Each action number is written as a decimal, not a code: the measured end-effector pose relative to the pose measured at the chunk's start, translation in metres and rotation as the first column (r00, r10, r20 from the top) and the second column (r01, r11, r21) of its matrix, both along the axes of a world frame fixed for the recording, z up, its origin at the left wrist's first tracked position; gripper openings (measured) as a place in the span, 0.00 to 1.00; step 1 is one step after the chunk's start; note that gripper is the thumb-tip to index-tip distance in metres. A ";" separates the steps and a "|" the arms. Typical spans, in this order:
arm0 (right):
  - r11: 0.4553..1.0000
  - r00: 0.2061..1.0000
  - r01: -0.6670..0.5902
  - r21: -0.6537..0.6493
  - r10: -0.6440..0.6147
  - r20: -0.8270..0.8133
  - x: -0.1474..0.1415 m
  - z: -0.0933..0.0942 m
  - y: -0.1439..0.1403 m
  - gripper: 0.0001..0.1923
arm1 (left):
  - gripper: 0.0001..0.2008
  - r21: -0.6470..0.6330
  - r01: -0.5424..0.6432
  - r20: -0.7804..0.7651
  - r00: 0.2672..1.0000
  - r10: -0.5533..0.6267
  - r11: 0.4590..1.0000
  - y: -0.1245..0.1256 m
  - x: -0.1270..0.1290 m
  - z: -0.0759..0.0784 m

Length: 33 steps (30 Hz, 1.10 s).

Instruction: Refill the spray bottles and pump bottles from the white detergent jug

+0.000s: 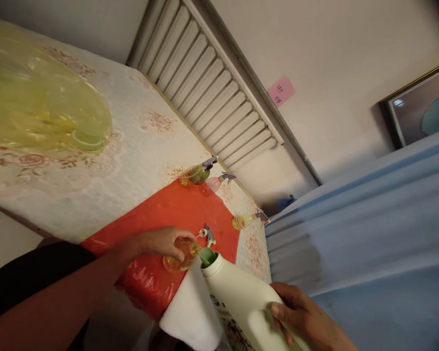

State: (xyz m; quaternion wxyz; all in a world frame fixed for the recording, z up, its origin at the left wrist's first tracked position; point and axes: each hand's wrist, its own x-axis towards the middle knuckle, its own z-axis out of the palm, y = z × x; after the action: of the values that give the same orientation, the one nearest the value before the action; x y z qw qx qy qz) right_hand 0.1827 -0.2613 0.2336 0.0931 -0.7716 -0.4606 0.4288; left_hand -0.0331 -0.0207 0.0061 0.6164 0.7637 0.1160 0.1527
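The view is strongly tilted. The left hand (164,242) is closed around a small clear bottle (179,258) of amber liquid that stands on a red sheet (175,209) spread on the desk (131,146). The right hand (296,312) grips the body of a white jug (241,297), which is tipped so that its neck points at the small bottle; a green funnel (207,255) sits between the jug's mouth and the bottle's opening. A loose spray head (208,235) lies on the red sheet just beside the bottle. A white cloth (192,312) lies under the jug at the sheet's near edge. Farther along the desk stand three spray bottles: a green one (199,174), a pink one (214,184) just beside it, and a yellow one (243,221) well apart. A large yellow bottle (40,97) looms blurred near the camera. A blue curtain (369,234) fills the right side.
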 end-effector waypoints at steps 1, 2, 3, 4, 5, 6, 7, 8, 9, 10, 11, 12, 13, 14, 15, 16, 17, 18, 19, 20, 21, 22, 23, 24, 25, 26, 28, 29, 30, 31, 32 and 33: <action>1.000 1.000 -0.001 -0.001 0.001 0.001 -0.001 0.000 0.000 0.27 | 0.28 0.000 -0.001 0.004 1.000 0.001 1.000 0.000 0.000 -0.001; 1.000 1.000 -0.002 -0.003 0.002 0.001 -0.001 0.001 0.000 0.28 | 0.28 0.002 -0.002 0.009 1.000 0.002 1.000 0.000 0.000 -0.002; 1.000 1.000 -0.003 -0.005 0.003 0.000 -0.002 0.001 0.000 0.28 | 0.28 0.006 -0.004 0.014 1.000 0.004 1.000 0.001 0.001 -0.003; 1.000 1.000 -0.004 -0.006 0.004 0.001 -0.003 0.001 0.000 0.28 | 0.28 0.011 -0.006 0.017 1.000 0.006 1.000 0.001 0.001 -0.004; 1.000 1.000 -0.003 -0.005 0.003 0.004 -0.003 0.001 0.000 0.28 | 0.28 0.014 -0.005 0.019 1.000 0.005 1.000 0.001 0.002 -0.006; 1.000 1.000 -0.003 -0.005 0.003 0.006 -0.003 0.001 0.000 0.28 | 0.28 0.013 -0.002 0.020 1.000 0.001 1.000 0.001 0.002 -0.007; 1.000 1.000 -0.003 -0.005 0.003 0.011 -0.003 0.001 0.000 0.28 | 0.28 0.011 -0.001 0.019 1.000 0.001 1.000 0.002 0.003 -0.008; 1.000 1.000 -0.002 -0.006 0.002 0.017 -0.002 0.001 0.000 0.29 | 0.28 0.010 -0.002 0.016 1.000 0.002 1.000 0.002 0.003 -0.008; 1.000 1.000 -0.003 -0.009 0.003 0.022 -0.001 0.000 -0.001 0.29 | 0.28 0.010 -0.003 0.013 1.000 0.003 1.000 0.002 0.004 -0.008; 1.000 1.000 0.000 -0.011 0.000 0.025 0.000 0.000 -0.001 0.29 | 0.28 0.013 -0.006 0.010 1.000 0.005 1.000 0.002 0.004 -0.008; 1.000 1.000 0.004 -0.012 -0.004 0.025 0.002 -0.001 -0.002 0.29 | 0.28 0.020 -0.009 0.009 1.000 0.009 1.000 0.002 0.004 -0.008; 1.000 1.000 0.010 -0.014 -0.010 0.025 0.003 -0.001 -0.003 0.28 | 0.27 0.028 -0.010 0.010 1.000 0.009 1.000 0.002 0.004 -0.008; 1.000 1.000 0.015 -0.014 -0.015 0.025 0.005 -0.002 -0.003 0.28 | 0.27 0.035 -0.011 0.013 1.000 0.010 0.999 0.002 0.004 -0.008; 1.000 1.000 0.016 -0.015 -0.015 0.022 0.005 -0.002 -0.004 0.28 | 0.27 0.040 -0.012 0.016 1.000 0.011 0.999 0.002 0.004 -0.008; 1.000 1.000 0.014 -0.014 -0.014 0.021 0.006 -0.002 -0.004 0.28 | 0.27 0.043 -0.012 0.017 1.000 0.012 0.999 0.002 0.004 -0.008; 1.000 1.000 0.008 -0.015 -0.007 0.020 0.006 -0.002 -0.004 0.28 | 0.27 0.044 -0.013 0.017 1.000 0.012 0.999 0.002 0.004 -0.008; 1.000 1.000 -0.002 -0.014 0.002 0.023 0.005 -0.001 -0.004 0.28 | 0.27 0.044 -0.013 0.015 1.000 0.012 0.999 0.002 0.004 -0.009; 1.000 1.000 -0.009 -0.010 0.009 0.025 0.004 -0.001 -0.004 0.28 | 0.27 0.044 -0.014 0.013 1.000 0.013 0.999 0.002 0.004 -0.009; 1.000 1.000 -0.015 -0.009 0.015 0.027 0.003 0.000 -0.003 0.28 | 0.28 0.042 -0.013 0.013 1.000 0.013 0.999 0.002 0.004 -0.010; 1.000 0.999 -0.017 -0.008 0.018 0.030 0.002 0.000 -0.002 0.28 | 0.28 0.040 -0.011 0.013 1.000 0.010 0.999 0.002 0.004 -0.010; 1.000 0.999 -0.017 -0.007 0.017 0.031 0.001 0.001 -0.002 0.28 | 0.28 0.036 -0.010 0.011 1.000 0.010 0.999 0.002 0.004 -0.011; 1.000 0.999 -0.016 -0.008 0.016 0.031 0.000 0.001 -0.001 0.29 | 0.29 0.032 -0.010 0.008 1.000 0.010 0.999 0.002 0.004 -0.011; 1.000 1.000 -0.011 -0.010 0.012 0.029 0.000 0.001 -0.001 0.29 | 0.29 0.028 -0.011 0.005 1.000 0.011 1.000 0.002 0.004 -0.011; 1.000 1.000 -0.008 -0.014 0.008 0.027 0.000 0.001 -0.001 0.29 | 0.30 0.026 -0.013 0.001 1.000 0.013 1.000 0.002 0.004 -0.010; 1.000 1.000 -0.006 -0.014 0.007 0.026 0.001 0.001 -0.001 0.30 | 0.30 0.027 -0.016 -0.002 1.000 0.016 1.000 0.002 0.004 -0.009; 1.000 1.000 -0.008 -0.013 0.008 0.023 0.002 0.000 -0.001 0.29 | 0.30 0.030 -0.018 -0.003 1.000 0.018 0.999 0.002 0.004 -0.009; 1.000 1.000 -0.013 -0.013 0.013 0.018 0.003 -0.001 -0.001 0.29 | 0.29 0.036 -0.019 0.000 1.000 0.019 0.999 0.001 0.003 -0.007; 1.000 1.000 -0.014 -0.014 0.014 0.017 0.004 -0.001 -0.001 0.29 | 0.29 0.036 -0.019 -0.001 1.000 0.019 0.999 0.001 0.003 -0.007; 1.000 1.000 -0.016 -0.016 0.016 0.016 0.005 -0.001 -0.001 0.28 | 0.29 0.034 -0.017 -0.002 1.000 0.017 0.999 0.001 0.002 -0.006; 1.000 1.000 -0.016 -0.015 0.016 0.015 0.005 -0.001 -0.001 0.28 | 0.29 0.031 -0.012 -0.003 1.000 0.012 0.999 0.001 0.002 -0.006; 1.000 1.000 -0.017 -0.012 0.018 0.016 0.005 -0.001 -0.002 0.28 | 0.29 0.024 -0.007 -0.004 1.000 0.007 1.000 0.001 0.002 -0.006; 1.000 1.000 -0.018 -0.009 0.018 0.017 0.005 -0.001 -0.002 0.28 | 0.29 0.017 -0.003 -0.004 1.000 0.003 1.000 0.001 0.002 -0.006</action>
State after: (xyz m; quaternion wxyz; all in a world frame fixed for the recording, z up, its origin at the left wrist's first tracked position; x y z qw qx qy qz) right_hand 0.1875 -0.2630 0.2326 0.0821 -0.7714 -0.4664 0.4250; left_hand -0.0308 -0.0195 -0.0002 0.6095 0.7691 0.1169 0.1529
